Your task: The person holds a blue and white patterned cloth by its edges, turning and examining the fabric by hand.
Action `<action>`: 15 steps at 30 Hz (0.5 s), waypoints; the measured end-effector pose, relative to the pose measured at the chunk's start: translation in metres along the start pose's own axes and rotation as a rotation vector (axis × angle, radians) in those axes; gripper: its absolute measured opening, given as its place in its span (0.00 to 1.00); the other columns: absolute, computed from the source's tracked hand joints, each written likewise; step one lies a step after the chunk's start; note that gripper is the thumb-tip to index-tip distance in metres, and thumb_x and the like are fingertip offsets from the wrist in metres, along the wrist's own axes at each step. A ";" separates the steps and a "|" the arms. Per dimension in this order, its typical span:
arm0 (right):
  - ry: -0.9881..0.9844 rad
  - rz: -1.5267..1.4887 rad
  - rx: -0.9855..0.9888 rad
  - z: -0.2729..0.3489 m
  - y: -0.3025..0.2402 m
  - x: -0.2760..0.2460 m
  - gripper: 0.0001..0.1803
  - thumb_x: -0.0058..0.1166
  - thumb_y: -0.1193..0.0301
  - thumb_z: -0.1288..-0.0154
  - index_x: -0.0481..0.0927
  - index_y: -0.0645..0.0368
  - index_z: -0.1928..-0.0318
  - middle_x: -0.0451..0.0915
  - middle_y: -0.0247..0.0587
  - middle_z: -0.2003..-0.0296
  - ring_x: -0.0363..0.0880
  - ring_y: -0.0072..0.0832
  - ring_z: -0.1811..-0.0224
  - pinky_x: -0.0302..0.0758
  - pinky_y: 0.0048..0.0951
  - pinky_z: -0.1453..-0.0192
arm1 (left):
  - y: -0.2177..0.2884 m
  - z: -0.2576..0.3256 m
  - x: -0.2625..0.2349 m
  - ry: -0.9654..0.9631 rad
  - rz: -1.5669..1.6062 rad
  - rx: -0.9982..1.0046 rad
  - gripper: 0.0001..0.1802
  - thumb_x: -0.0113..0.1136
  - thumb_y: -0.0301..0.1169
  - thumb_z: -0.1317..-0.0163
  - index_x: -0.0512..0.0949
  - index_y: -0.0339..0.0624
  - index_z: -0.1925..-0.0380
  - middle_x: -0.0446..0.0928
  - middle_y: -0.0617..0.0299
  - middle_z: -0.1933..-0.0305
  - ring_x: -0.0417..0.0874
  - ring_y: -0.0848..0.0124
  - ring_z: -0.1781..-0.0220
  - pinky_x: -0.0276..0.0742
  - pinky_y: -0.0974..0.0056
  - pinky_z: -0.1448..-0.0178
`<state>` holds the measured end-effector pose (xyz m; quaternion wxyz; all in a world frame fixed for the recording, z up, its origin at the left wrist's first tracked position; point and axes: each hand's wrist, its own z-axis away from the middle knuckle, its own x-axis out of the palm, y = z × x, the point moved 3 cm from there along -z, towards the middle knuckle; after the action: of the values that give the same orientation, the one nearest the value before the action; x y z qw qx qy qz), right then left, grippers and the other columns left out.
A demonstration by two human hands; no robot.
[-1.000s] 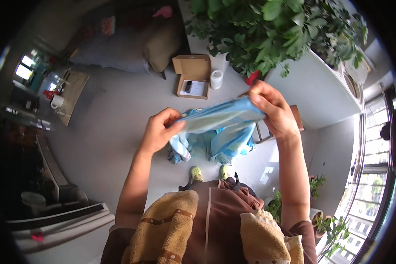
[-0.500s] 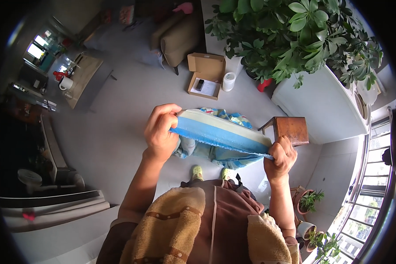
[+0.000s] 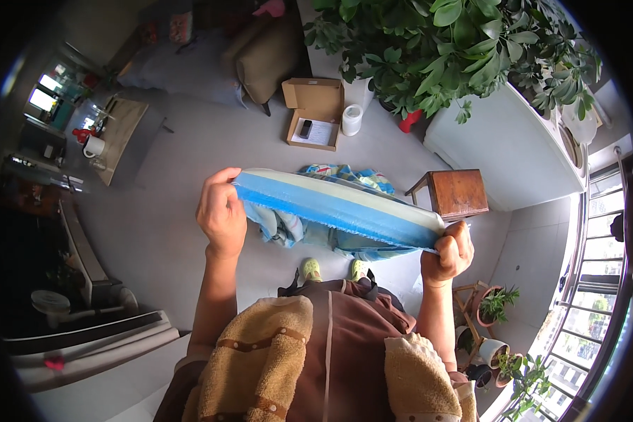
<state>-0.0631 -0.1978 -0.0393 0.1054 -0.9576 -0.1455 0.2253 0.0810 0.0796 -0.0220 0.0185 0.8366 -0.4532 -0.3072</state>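
Between both grips, stretched taut: blue-and-cream folded cloth point(image 3: 337, 205), left hand point(image 3: 220, 214) pinching one end, right hand point(image 3: 449, 252) fisted on the other; below, crumpled patterned fabric point(image 3: 330, 235) hanging.

Both bare forearms rise from the lower edge of the frame, spread apart. The left hand point(image 3: 221, 214) sits left of centre, raised a little higher, its fingers point(image 3: 216, 184) curled over and thumb tucked beneath in a closed pinch. The right hand point(image 3: 449, 253) sits right of centre and lower, clenched into a fist, knuckles upward, wrist straight above an upright forearm.
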 end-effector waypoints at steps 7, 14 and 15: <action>0.051 0.051 0.112 0.005 0.020 -0.015 0.17 0.45 0.89 0.66 0.53 0.57 0.83 0.58 0.37 0.83 0.56 0.28 0.84 0.55 0.21 0.81 | -0.020 0.011 0.017 -0.014 -0.115 -0.112 0.12 0.49 0.17 0.50 0.76 0.40 0.66 0.75 0.57 0.66 0.78 0.61 0.65 0.74 0.63 0.62; 0.134 -0.130 0.443 0.004 0.058 -0.013 0.14 0.34 0.90 0.62 0.52 0.58 0.79 0.51 0.30 0.80 0.49 0.19 0.77 0.49 0.12 0.70 | -0.017 0.016 0.024 -0.043 0.480 -0.391 0.09 0.50 0.17 0.44 0.75 0.35 0.64 0.76 0.58 0.63 0.77 0.72 0.65 0.73 0.71 0.61; 0.043 -0.085 0.443 0.007 0.070 -0.014 0.12 0.38 0.89 0.60 0.55 0.59 0.80 0.55 0.32 0.81 0.54 0.23 0.79 0.55 0.15 0.71 | -0.010 0.013 0.020 -0.043 0.485 -0.393 0.09 0.50 0.17 0.44 0.75 0.35 0.64 0.76 0.58 0.63 0.77 0.72 0.65 0.73 0.71 0.61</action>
<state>-0.0619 -0.2671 -0.0591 0.3256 -0.9086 -0.1303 0.2267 0.0898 0.0734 -0.0460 0.2432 0.6778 -0.5719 -0.3930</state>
